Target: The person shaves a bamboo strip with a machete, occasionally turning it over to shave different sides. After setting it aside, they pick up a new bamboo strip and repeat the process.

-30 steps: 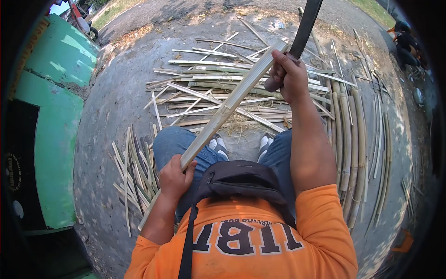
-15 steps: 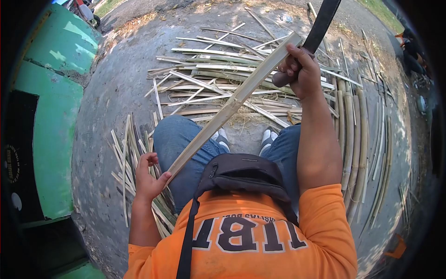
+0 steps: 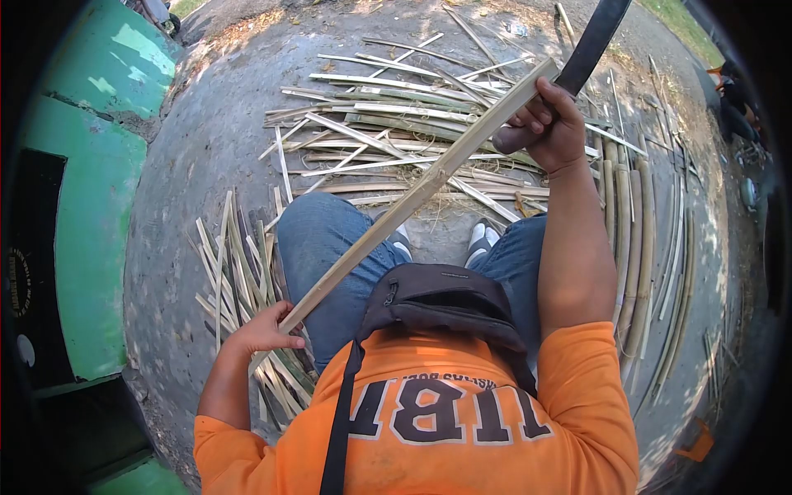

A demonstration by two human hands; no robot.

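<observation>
A long split bamboo strip (image 3: 404,203) slants across my lap, from lower left to upper right. My left hand (image 3: 266,332) is closed round its lower part, with the thumb stretched out along the near side. At the upper end, my right hand (image 3: 554,124) pinches the strip between thumb and fingers. That same hand grips the wooden handle of a machete (image 3: 592,43), whose dark blade points up and away past the strip's tip. The blade's far end is cut off by the frame edge.
Many split bamboo strips (image 3: 396,107) lie in a loose pile beyond my feet. More strips (image 3: 235,256) are heaped on my left, and whole bamboo poles (image 3: 634,247) lie on my right. A green wall (image 3: 91,214) stands at far left. Another person (image 3: 734,107) is partly visible at far right.
My left hand has moved down and left along the strip, and its fingers have closed in round it. The right hand, with strip and machete, has shifted slightly right.
</observation>
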